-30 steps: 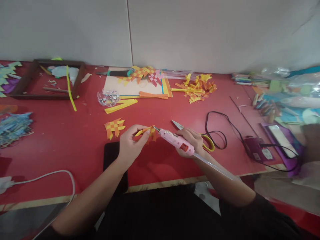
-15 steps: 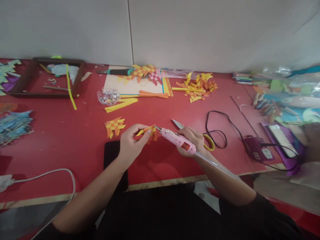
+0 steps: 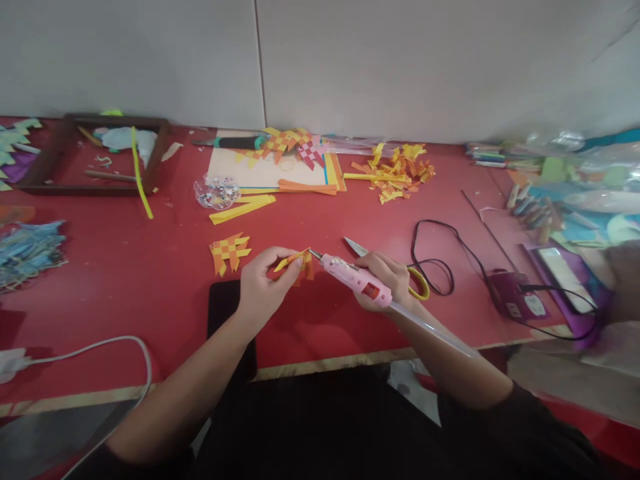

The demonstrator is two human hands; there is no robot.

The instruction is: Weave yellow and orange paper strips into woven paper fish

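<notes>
Near the centre of the red table [image 3: 165, 287], pinching woven paper [image 3: 309, 268] with left hand [image 3: 263, 277], probably to present its edge; gripping pink glue gun [image 3: 350, 275] in right hand [image 3: 387, 272], nozzle toward ten o'clock for precise gluing. With scissors [image 3: 354, 246] at two o'clock and table edge [image 3: 325, 365] at six, apparently freer to move toward twelve.

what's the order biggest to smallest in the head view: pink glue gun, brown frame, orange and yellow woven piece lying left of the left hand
1. Brown frame
2. Pink glue gun, held up in the right hand; nearness to the camera may enlarge it
3. Woven piece
</notes>
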